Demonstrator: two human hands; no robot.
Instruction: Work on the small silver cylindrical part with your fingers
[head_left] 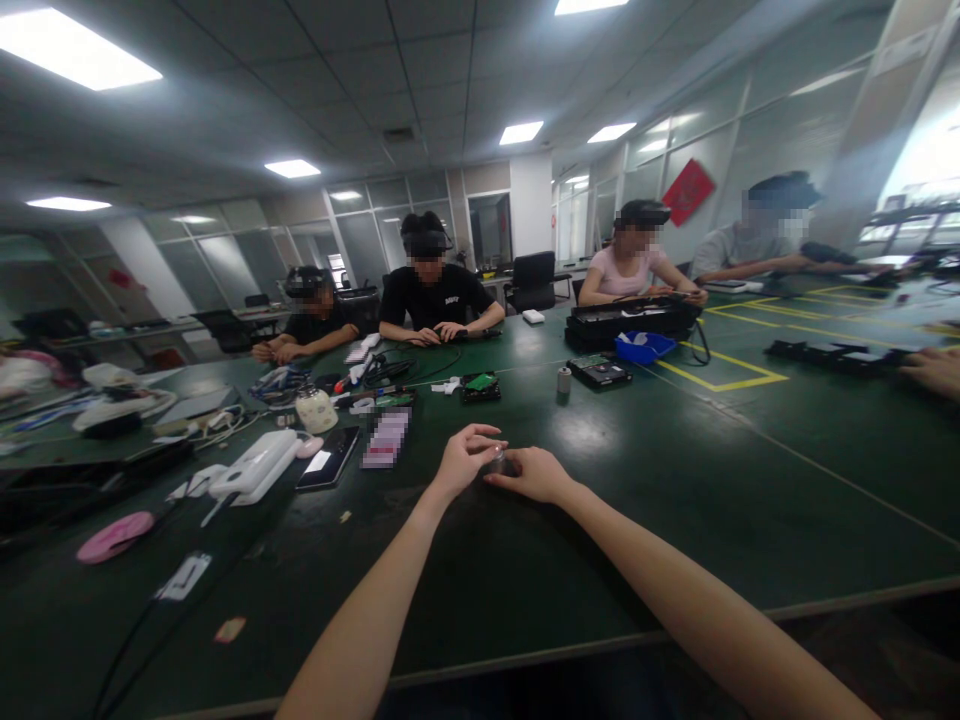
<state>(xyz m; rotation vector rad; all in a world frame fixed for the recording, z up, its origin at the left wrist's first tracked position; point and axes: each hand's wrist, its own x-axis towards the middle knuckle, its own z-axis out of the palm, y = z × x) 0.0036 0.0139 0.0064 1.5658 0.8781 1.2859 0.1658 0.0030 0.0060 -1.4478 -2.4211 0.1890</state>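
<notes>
My left hand (463, 462) and my right hand (537, 473) meet over the green table in front of me. Between their fingertips is a small silvery or clear cylinder (498, 460), low at the tabletop; its exact kind cannot be made out. The left thumb and fingers pinch near its top, while the right fingers and thumb close about its side. Farther off stands a similar small grey cylinder (563, 380), upright and untouched. Near it lies a hard drive (600, 371), and a drive with a green circuit board (481, 386) is beyond my left hand.
A pixelated phone (387, 438), a dark phone (328, 458), a white power strip (255, 467) and a cream jar (316, 411) lie to the left among cables. A blue tray (645, 347) is beyond the drives. Several people sit around the table (675, 520).
</notes>
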